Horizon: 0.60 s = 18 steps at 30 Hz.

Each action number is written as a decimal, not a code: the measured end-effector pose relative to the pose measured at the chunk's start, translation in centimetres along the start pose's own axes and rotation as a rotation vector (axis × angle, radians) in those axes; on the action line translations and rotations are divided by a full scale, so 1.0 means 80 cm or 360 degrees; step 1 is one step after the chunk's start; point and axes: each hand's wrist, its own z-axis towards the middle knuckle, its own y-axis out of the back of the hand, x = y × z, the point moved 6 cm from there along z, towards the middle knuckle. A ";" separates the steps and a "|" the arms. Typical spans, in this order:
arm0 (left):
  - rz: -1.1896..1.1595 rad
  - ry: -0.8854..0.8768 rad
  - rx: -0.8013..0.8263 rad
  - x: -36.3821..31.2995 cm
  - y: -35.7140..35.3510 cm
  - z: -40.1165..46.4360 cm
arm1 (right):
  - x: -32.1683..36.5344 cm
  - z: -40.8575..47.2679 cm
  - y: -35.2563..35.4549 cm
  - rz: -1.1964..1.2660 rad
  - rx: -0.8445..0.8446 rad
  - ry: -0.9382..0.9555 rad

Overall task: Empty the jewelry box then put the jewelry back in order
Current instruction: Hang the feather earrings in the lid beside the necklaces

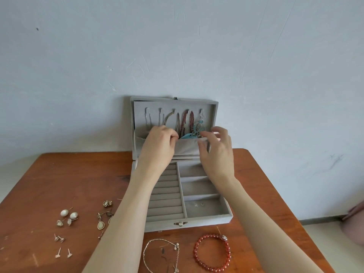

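The grey jewelry box point(208, 211) stands open in the middle of the wooden table point(59, 180), and its lid point(213, 115) leans upright against the pale blue wall point(177, 46). Several necklaces hang inside the lid: thin silver chains point(148, 117), a dark red beaded necklace point(188, 120), and a turquoise dangling piece point(198, 129). Their lower ends go into the fabric pocket point(187, 147) at the bottom of the lid.

The left hand point(159, 143) is at the upper edge of this pocket with curled fingers, and it seems to pinch something there, near the turquoise piece; what exactly it holds, I cannot tell. The right hand point(216, 150) is at the right end of the pocket, its fingers loosely spread and a little bent. The thumb lies on the pocket edge, but it grips nothing.

The lower tray has ring rolls on the left and three compartments on the right; the nearest compartment contains two very small items.

On the table, left of the box, lie two pearl earrings point(69, 214), several small studs point(63, 253) and drop earrings point(101, 223). In front of the box lie a thin silver bracelet point(149, 245) and a red beaded bracelet point(212, 252).
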 end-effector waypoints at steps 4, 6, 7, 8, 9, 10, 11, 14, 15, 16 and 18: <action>0.0115 0.0003 0.0014 0.003 0.006 0.000 | 0.002 -0.010 -0.009 -0.0410 0.0260 0.0294; 0.0142 -0.0035 0.0079 0.002 0.008 -0.005 | 0.001 -0.014 -0.006 -0.0430 0.0418 0.0267; 0.0149 -0.0069 0.0124 -0.001 0.010 -0.008 | 0.001 -0.017 -0.004 -0.0431 0.0512 0.0259; 0.0160 -0.0102 0.0181 -0.004 0.011 -0.011 | 0.002 -0.019 -0.001 -0.0422 0.0572 0.0259; 0.0183 -0.0128 0.0253 -0.007 0.013 -0.014 | 0.004 -0.021 0.003 -0.0408 0.0609 0.0258; 0.0221 -0.0151 0.0338 -0.010 0.015 -0.017 | 0.008 -0.024 0.007 -0.0390 0.0642 0.0248; 0.0268 -0.0173 0.0431 -0.014 0.018 -0.020 | 0.012 -0.027 0.011 -0.0376 0.0674 0.0238; 0.0379 -0.0202 0.0608 -0.022 0.037 -0.037 | 0.033 -0.039 0.017 -0.0386 0.0754 0.0251; 0.0402 -0.0201 0.0618 -0.023 0.047 -0.046 | 0.042 -0.044 0.018 -0.0381 0.0766 0.0268; 0.0421 -0.0208 0.0611 -0.022 0.059 -0.056 | 0.052 -0.050 0.018 -0.0365 0.0780 0.0285; 0.0455 -0.0208 0.0585 -0.013 0.084 -0.081 | 0.075 -0.063 0.013 -0.0315 0.0818 0.0325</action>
